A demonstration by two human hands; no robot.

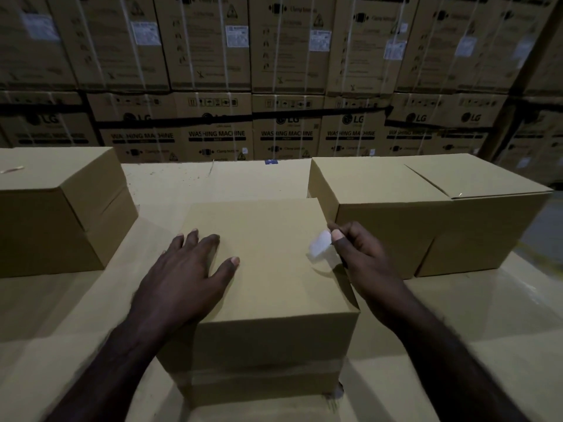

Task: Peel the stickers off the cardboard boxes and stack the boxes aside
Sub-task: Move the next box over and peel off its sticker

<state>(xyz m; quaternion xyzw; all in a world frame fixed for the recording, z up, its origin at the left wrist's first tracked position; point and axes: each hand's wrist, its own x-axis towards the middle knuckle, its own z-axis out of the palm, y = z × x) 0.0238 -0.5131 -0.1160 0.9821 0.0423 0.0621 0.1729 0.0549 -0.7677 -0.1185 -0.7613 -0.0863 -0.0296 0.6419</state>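
- At the centre of the bench point(457, 345), right in front of us, stood the box point(268, 269) we were working on, its top face turned up toward the head camera.
- Our left hand point(189, 269) lay spread flat on the top of that box at about 9 o'clock from its middle, fingers straight, pressing it down so it would not slide.
- Our right hand point(356, 251) was at 3 o'clock, over the box's right edge, thumb and forefinger pinching a small white sticker point(320, 248).
- That sticker looked lifted and curled; whether its lower end was joined to the cardboard we could not tell, as it was blurred.
- We judged the step in hand to be the peel itself, near its end on this box.
- Next, we reckoned, the move called for a steady pull toward 3 o'clock, low along the surface so the paper face would not tear, with the left hand holding firm.
- After that the box wanted lifting aside: one plain box point(61, 208) sat at 10 o'clock, and two more boxes point(426, 208) at 2 o'clock, either a likely stacking place.
- Beyond the bench, at 12 o'clock, rose a wall of washing machine cartons point(286, 123).
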